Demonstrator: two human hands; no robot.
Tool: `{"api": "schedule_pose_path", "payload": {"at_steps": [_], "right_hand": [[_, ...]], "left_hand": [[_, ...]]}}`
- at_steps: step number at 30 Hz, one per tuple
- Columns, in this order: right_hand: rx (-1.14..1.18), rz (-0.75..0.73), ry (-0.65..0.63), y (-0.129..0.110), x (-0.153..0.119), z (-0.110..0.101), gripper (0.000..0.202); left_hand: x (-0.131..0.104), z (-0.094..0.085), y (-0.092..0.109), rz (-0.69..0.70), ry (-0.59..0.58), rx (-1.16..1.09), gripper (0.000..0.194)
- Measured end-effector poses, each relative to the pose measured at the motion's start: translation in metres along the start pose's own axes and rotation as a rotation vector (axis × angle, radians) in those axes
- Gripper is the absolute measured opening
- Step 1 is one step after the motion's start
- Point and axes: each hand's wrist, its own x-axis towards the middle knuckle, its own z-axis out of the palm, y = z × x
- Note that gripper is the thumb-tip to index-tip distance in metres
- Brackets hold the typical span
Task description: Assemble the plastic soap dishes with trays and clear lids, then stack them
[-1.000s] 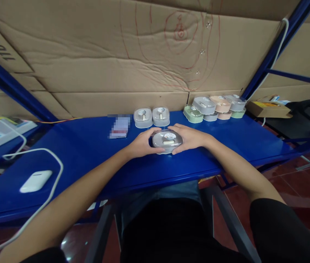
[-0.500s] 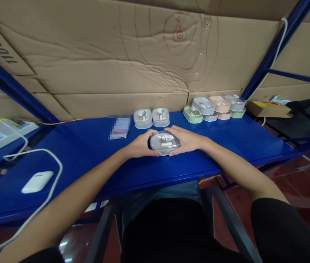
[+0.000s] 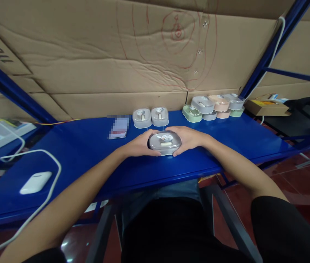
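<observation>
A grey lidded box (image 3: 165, 143) with a clear lid, a round label and a pale tab sits between my hands over the blue table (image 3: 89, 146). My left hand (image 3: 141, 144) is wrapped round its left side, the thumb along the near edge. Gripping the right side is my right hand (image 3: 189, 138), fingers behind and thumb in front. Whether the box's base rests on the table I cannot tell. Just beyond it, two similar boxes stand side by side, a left grey box (image 3: 142, 118) and a right grey box (image 3: 160, 117).
Several green, grey and peach boxes (image 3: 202, 105) are stacked at the back right. A blurred-out flat item (image 3: 118, 127) lies left of the two boxes. At the left are a white case (image 3: 35, 182) and a white cable (image 3: 58, 171). Cardboard (image 3: 89, 54) walls the back; blue posts flank it.
Both hands keep hold of the box in nearly the same place. My right thumb has shifted slightly to the right along its near edge. The whole view has drifted a little.
</observation>
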Motion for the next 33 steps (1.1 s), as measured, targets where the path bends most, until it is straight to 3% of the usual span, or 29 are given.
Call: {"api": "schedule_pose_path", "payload": {"at_steps": [7,14,18,21,24,27,29,31,33], "right_hand": [[0.057,-0.017,0.004,0.01,0.0,0.01,0.139],[0.036,0.039,0.091,0.003,0.007,0.021,0.129],[0.023,0.063,0.131,0.002,0.009,0.013,0.126],[0.022,0.073,0.24,0.006,0.0,-0.011,0.12],[-0.052,0.157,0.537,0.021,-0.017,-0.05,0.119],[-0.222,0.427,0.924,0.046,-0.033,-0.095,0.118],[-0.287,0.681,1.084,0.064,-0.04,-0.12,0.112],[-0.307,0.899,1.123,0.08,-0.042,-0.138,0.1],[-0.319,1.042,1.08,0.092,-0.04,-0.147,0.089]], "left_hand": [[-0.001,-0.006,-0.002,0.002,0.009,0.062,0.101],[0.0,-0.008,-0.008,0.002,0.029,0.072,0.099],[0.001,-0.01,-0.018,-0.02,0.05,0.027,0.099],[0.0,-0.015,-0.023,-0.052,0.069,-0.12,0.097],[-0.002,-0.02,-0.026,-0.116,0.073,-0.149,0.093],[-0.003,-0.021,-0.025,-0.146,0.064,-0.06,0.089],[-0.003,-0.02,-0.023,-0.144,0.054,-0.021,0.089],[-0.003,-0.02,-0.021,-0.136,0.047,-0.002,0.088],[-0.003,-0.02,-0.02,-0.135,0.041,0.01,0.087]]}}
